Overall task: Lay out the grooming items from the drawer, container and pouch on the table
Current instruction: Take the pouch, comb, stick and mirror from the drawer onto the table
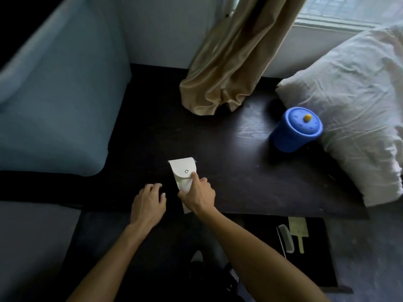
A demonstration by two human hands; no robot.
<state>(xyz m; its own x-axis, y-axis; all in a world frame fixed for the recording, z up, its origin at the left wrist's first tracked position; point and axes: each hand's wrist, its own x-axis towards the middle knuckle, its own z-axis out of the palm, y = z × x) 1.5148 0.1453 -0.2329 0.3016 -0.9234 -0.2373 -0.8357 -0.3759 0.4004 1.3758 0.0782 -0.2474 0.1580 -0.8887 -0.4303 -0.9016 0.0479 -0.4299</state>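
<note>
The right hand (199, 198) has its forefinger stretched onto the flap edge of the white pouch (184, 174), just beside the snap, with the thumb against the pouch's near end; it steadies the pouch without clamping round it. The left hand (149, 202) rests just left of the pouch with loosely curled, slightly spread fingers, holding nothing. The pouch lies flat on the dark table (239, 171), long axis running away from the person, flap end farthest. The right hand is nearer the snap, so it likely lifts the flap. The blue container (295, 130) stands well to the right, lid on; 2 combs (292, 238) lie in the open drawer (316, 258).
</note>
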